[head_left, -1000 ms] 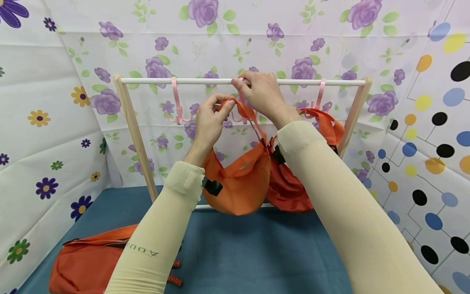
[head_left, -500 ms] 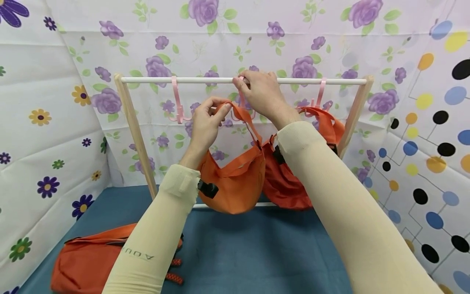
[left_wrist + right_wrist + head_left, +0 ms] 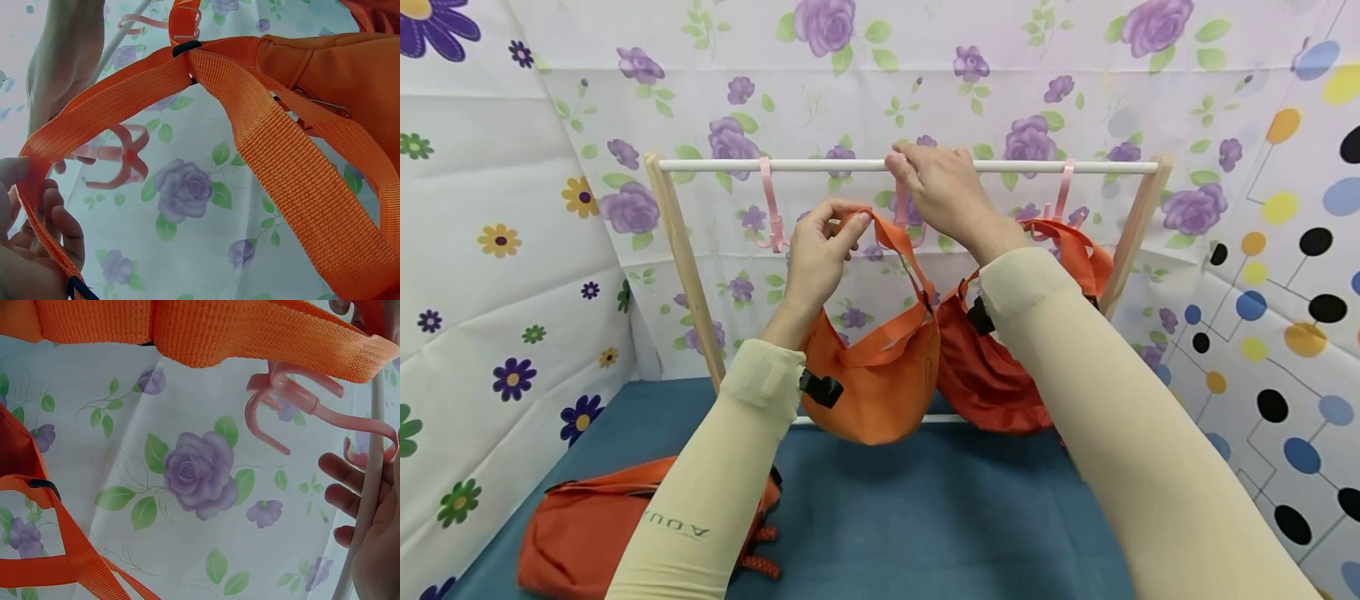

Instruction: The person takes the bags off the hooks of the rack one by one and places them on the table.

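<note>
My left hand [image 3: 818, 260] pinches the strap [image 3: 891, 236] of an orange shoulder bag [image 3: 867, 404] between thumb and fingers. The bag hangs below, in front of the rack. In the left wrist view the raised strap [image 3: 119, 115] makes a loop, with a pink hook [image 3: 129, 156] behind it. My right hand [image 3: 946, 190] grips the white rail [image 3: 831, 166] beside the middle hook [image 3: 901, 200]. Fingers curl behind the rail [image 3: 375, 434] in the right wrist view; the thumb is hidden there. The hook's prongs [image 3: 275, 400] hold no strap that I can see.
A red-orange bag [image 3: 988, 379] hangs from the right hook [image 3: 1064, 187]. The left hook [image 3: 771, 208] is bare. Wooden posts [image 3: 683, 250] support the rail. Another bag [image 3: 583, 537] lies on the blue cloth [image 3: 925, 517] at the front left, partly behind my left sleeve.
My left hand has drawn the strap a little left, away from the middle hook, and the orange bag has swung left with it. The right hand keeps its place on the rail.
</note>
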A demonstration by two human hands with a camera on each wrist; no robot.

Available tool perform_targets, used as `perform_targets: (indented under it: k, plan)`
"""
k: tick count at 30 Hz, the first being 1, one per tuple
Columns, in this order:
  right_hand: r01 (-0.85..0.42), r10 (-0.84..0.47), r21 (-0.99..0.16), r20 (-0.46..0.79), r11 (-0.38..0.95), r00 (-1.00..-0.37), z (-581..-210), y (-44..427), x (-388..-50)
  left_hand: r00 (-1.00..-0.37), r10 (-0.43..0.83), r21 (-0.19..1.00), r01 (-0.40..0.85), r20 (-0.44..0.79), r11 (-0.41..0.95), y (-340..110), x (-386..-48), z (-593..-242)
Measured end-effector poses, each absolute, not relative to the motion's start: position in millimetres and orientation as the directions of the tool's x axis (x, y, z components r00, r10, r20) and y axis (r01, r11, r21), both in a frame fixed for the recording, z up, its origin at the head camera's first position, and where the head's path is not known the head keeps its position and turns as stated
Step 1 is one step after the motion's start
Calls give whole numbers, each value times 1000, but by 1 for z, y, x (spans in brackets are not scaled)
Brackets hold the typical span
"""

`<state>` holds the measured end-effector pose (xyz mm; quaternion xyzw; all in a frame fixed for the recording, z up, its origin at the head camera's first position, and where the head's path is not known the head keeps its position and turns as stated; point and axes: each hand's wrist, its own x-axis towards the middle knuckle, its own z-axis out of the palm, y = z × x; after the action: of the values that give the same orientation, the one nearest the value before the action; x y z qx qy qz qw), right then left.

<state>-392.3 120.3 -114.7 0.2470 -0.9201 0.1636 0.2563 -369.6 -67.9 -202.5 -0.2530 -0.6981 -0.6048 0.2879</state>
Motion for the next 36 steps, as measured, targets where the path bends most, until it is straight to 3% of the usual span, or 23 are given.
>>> perform_targets:
  k: [5, 7, 10, 15, 17, 19, 21, 24, 27, 32, 36]
  plan:
    - [-553, -362, -225, 554, 802, -750, -114, 122, -390, -715, 5, 707, 693, 699, 142, -71, -366, -202]
    - [-589, -361, -247, 592, 769, -720, -116, 123, -388, -720, 7, 712, 687, 694, 143, -73, -365, -202]
    - [-654, -353, -254, 676, 713, -646, -119, 125, -383, -724, 9, 715, 683, 690, 147, -76, -364, -203]
    - [-764, -308, -209, 826, 611, -472, -140, 133, -363, -728, 5, 719, 679, 686, 150, -81, -363, -204]
    - [-799, -278, -226, 856, 557, -436, -155, 137, -354, -731, 4, 723, 675, 682, 144, -82, -362, -204]
    - [-809, -260, -300, 841, 506, -474, -172, 142, -345, -735, 6, 727, 672, 678, 142, -83, -362, -204]
    - [-778, -253, -392, 790, 491, -558, -190, 147, -337, -736, 4, 728, 670, 677, 144, -84, -361, -204]
    - [-681, -289, -510, 646, 526, -707, -214, 156, -332, -735, -2, 726, 670, 678, 155, -84, -361, -204]
    - [-594, -373, -556, 467, 581, -802, -233, 162, -333, -733, -10, 724, 670, 680, 163, -84, -360, -204]
    - [-469, -465, -664, 202, 582, -862, -256, 163, -341, -726, -3, 716, 678, 688, 167, -85, -359, -204]
    - [-416, -490, -731, 128, 541, -862, -273, 162, -350, -730, -2, 721, 674, 683, 162, -86, -359, -207]
